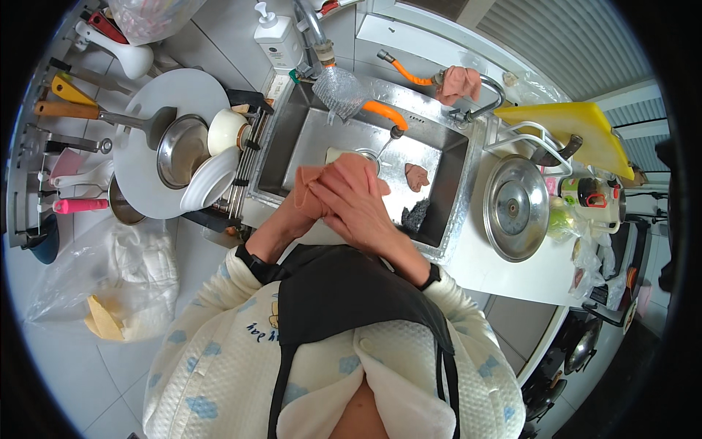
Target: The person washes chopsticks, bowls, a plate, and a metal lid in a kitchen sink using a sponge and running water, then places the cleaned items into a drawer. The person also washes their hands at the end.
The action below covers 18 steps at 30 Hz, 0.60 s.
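Over the near part of the steel sink [307, 129], both hands meet at a salmon-coloured cloth [312, 186]. The cloth wraps over my left hand [299, 217], hiding most of its fingers. My right hand [356, 211] lies on top, pressing the cloth against the left. Just beyond them, a thin stream of water runs from the orange faucet hose [386, 112]. A pale object [335, 154] by the drain is partly covered by the hands. On the sink floor to the right lie a small brown-pink cloth [417, 176] and a dark scouring pad [415, 215].
Left of the sink, a rack [236, 186] holds a white bowl [225, 131], stacked white dishes [211, 184] and a steel bowl [184, 151]. A steel pot lid [515, 208] and yellow cutting board [570, 131] stand right. A pump bottle [278, 41] stands behind.
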Each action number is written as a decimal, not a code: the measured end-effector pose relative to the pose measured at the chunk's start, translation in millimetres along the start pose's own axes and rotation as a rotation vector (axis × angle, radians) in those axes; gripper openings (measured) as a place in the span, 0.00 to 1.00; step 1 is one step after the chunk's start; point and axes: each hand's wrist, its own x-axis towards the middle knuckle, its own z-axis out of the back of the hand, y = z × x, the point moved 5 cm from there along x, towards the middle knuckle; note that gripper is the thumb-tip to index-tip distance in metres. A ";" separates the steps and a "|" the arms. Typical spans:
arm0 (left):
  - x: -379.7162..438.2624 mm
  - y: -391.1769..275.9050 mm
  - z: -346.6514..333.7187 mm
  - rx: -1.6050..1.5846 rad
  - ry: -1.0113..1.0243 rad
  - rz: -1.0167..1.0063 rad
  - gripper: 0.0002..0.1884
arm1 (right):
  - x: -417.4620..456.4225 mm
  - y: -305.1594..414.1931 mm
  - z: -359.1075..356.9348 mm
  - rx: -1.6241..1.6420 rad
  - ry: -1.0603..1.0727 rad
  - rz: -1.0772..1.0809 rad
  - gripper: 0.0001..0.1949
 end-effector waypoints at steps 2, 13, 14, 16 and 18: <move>-5.5 -0.7 -0.1 0.050 -0.134 0.082 0.19 | 22.0 -15.5 3.4 -0.096 -0.040 0.057 0.21; -32.1 43.5 25.8 -0.903 -0.261 0.073 0.24 | -6.8 -67.6 -29.9 0.980 -0.284 -0.458 0.22; -29.2 53.8 30.0 -0.905 -0.324 0.075 0.23 | -32.9 -70.6 -53.4 1.146 -0.476 -0.676 0.21; -23.0 53.7 24.6 -0.919 -0.263 0.074 0.20 | -30.8 -47.4 -44.2 0.313 -0.327 -0.343 0.22; -20.8 52.0 22.6 -0.784 -0.199 0.099 0.19 | -18.3 -31.9 -36.0 0.011 -0.301 -0.058 0.22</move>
